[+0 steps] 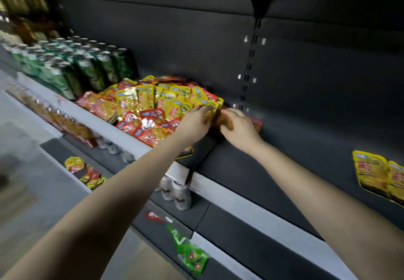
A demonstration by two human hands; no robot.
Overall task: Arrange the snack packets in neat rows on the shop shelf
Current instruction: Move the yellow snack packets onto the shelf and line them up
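Left grip (195,123) lies with fairly straight fingers against the right end of the pile (150,105), pressing the yellow packets there and closing on none. The right grip (238,124), just beside it, has its fingers curled over one packet (218,119) at the pile's edge, though blur hides how firm that hold is. Reading across the shelf (284,148) from the left, green cans (87,67) stand in tidy rows, then comes the pile, red and yellow packets heaped and overlapping at all angles. Next are the two hands, then a bare dark stretch, and far right a pair (380,175) of yellow packets lying flat, well apart from the rest. It looks to me as if one packet is being drawn off the heap to start a row. To do it well, I would keep the left grip pressing so the slippery foil heap does not slide. I would lift the packet instead of dragging it and lay it flat and face up on the bare stretch. Its edge should sit square to the shelf's front lip, and the next packet should go touching it.
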